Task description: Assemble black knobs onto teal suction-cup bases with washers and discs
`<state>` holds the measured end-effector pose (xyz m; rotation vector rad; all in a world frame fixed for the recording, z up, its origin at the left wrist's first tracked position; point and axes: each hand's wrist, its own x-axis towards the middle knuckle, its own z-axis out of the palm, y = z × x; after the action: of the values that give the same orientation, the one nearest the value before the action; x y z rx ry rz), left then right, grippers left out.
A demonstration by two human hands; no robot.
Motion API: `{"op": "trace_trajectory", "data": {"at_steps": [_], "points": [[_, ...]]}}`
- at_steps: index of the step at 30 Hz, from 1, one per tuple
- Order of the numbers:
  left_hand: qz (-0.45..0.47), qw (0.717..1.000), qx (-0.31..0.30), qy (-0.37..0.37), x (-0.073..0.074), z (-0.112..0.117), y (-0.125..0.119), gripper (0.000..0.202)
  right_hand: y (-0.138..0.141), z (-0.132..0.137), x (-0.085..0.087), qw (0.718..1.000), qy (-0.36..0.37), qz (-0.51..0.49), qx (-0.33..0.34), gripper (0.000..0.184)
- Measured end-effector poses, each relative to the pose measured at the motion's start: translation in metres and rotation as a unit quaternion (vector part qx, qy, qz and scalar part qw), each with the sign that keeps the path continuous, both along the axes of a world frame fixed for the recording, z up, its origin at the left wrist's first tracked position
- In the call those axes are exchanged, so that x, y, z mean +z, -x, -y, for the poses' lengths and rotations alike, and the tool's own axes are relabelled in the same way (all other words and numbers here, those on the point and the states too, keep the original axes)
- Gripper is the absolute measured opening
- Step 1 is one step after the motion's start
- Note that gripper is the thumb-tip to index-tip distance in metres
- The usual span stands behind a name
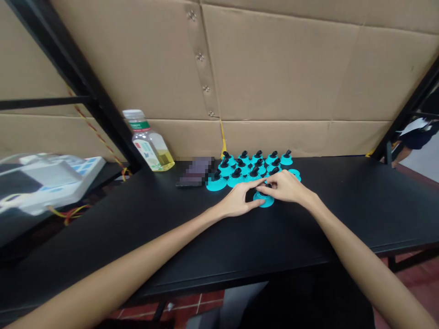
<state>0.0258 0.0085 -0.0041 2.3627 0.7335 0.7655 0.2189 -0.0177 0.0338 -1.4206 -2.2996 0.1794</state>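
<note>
A turquoise disc-based piece with a black knob on top lies at the front of a tight group of several matching pieces on a black table top. My right hand comes in from the right, its fingers wrapped over the knob. My left hand reaches in from the left, with its thumb at the disc's edge and its index finger stretching above the knob. The knob is mostly hidden by my fingers. Another turquoise disc shows just behind my right hand.
A plastic bottle of yellow oil and a pixelated flat object stand left of the group. Cardboard sheets line the wall behind. A white device sits lower left, black metal frame posts rise on both sides, and a person stands far right.
</note>
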Motion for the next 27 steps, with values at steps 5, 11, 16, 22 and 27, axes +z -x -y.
{"op": "trace_trajectory", "data": {"at_steps": [5,11,16,22,27], "points": [[0.011,1.0,0.015,0.018,-0.0011,0.0004,0.0001,0.064,-0.0033,0.0,0.0002,1.0,-0.014,-0.009,0.005,0.04],[0.005,0.999,0.04,0.019,-0.0037,-0.0004,-0.0007,0.068,-0.0033,0.001,0.0007,1.0,0.005,0.001,0.02,0.034],[-0.001,0.997,0.077,-0.001,-0.0054,-0.0011,-0.001,0.072,0.0005,0.0019,0.0016,1.0,0.001,0.022,-0.008,0.04],[0.005,1.0,0.031,0.004,-0.0029,-0.0006,-0.0003,0.069,0.0001,0.0022,0.002,1.0,0.008,0.002,0.004,0.036],[0.01,1.0,0.011,0.015,-0.0038,-0.0031,-0.0005,0.067,0.0015,0.0026,0.0021,1.0,0.011,0.001,-0.003,0.037]]}}
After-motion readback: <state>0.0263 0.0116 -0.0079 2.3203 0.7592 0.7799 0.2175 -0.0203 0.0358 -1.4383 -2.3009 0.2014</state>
